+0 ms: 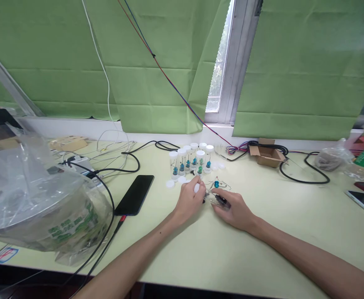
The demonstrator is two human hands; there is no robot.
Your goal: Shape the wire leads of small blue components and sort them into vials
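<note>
Two bare hands, both yours, meet over the pale bench (278, 216), between its near and far edges. Your right hand (231, 207) pinches a clear tube (215, 202) between thumb and fingers, with a dark piece (221, 200) showing at it. The dark piece lies tilted, its long axis slanting from the far edge on its left end toward the near edge on its right; fingers hide part of the tube, so you cannot tell which end is its mouth. Your left hand (192, 195), just beside, has its fingertips pressed together on a white piece (196, 188), mostly covered.

Beyond your hands, toward the far edge, a cluster of clear vials (182, 164) stands upright, long axes vertical, white caps up, blue or green parts inside. Loose white lids (170, 184) lie flat around them. Just past your right fingers rests a small heap of teal and wiry parts (216, 183). Left of your hands, a black phone (135, 195) lies flat, its long axis leaning right toward the far edge.
</note>
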